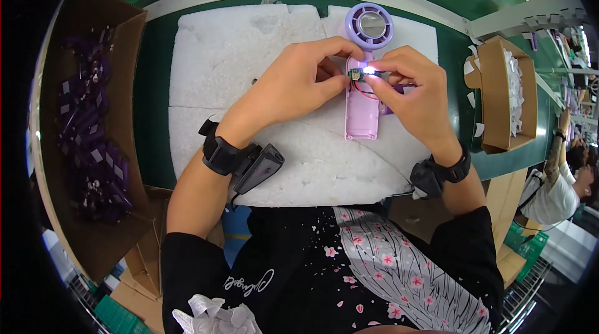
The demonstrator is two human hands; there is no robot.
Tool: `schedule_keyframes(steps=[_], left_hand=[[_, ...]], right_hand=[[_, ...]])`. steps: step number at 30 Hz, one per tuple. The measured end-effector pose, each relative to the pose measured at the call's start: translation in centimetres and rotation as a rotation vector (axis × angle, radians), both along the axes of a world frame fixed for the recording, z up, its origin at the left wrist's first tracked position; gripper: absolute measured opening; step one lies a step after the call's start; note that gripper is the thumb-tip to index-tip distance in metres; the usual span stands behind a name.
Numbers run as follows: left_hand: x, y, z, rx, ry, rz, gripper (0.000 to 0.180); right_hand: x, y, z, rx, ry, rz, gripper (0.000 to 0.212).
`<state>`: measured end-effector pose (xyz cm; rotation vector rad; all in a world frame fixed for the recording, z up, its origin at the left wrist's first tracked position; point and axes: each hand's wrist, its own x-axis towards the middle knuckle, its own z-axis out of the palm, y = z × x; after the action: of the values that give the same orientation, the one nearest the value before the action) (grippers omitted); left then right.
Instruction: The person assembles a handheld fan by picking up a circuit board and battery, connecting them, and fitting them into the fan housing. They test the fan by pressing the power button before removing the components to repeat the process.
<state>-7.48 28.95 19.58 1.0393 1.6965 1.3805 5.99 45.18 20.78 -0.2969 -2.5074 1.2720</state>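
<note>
A lilac handheld fan (362, 123) lies on the white foam sheet with its round grille head (369, 25) at the far end. Its handle is open, like a shallow tray. A small green circuit board (356, 75) sits in the upper handle, with red and dark wires and a bright white light beside it. My left hand (293, 81) steadies the fan, index finger by the neck and thumb at the board's edge. From the other side my right hand (415, 84) pinches something small and dark by the light; glare and fingers hide it. A purple part (388, 104) shows partly beneath my right hand.
A cardboard box (134, 72) of purple parts with white labels stands at the left. At the right is a smaller carton (496, 93) of white pieces, with paper scraps nearby. Both wrists wear black strapped devices (259, 165). Another person (552, 193) is at the far right.
</note>
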Motion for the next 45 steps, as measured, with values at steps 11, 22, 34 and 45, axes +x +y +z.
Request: schedule_keyframes(steps=[11,22,34,45], left_hand=[[0.1,0.3,0.8,-0.062,-0.053,-0.036,0.032],[0.2,0.4,-0.5,-0.003,-0.069,0.02,0.027],[0.1,0.6,0.6,-0.05,0.238,0.001,0.032],[-1.0,-0.5,0.2,0.03,0.152,-0.02,0.036]], right_hand=[[0.2,-0.2,0.2,0.246,0.098,0.006,0.017],[0.0,-0.7,0.5,0.348,0.057,0.028,0.02],[-0.5,0.2,1.4,-0.035,-0.287,-0.001,0.03],[-0.2,0.8,1.8,0.064,-0.121,0.324,0.059]])
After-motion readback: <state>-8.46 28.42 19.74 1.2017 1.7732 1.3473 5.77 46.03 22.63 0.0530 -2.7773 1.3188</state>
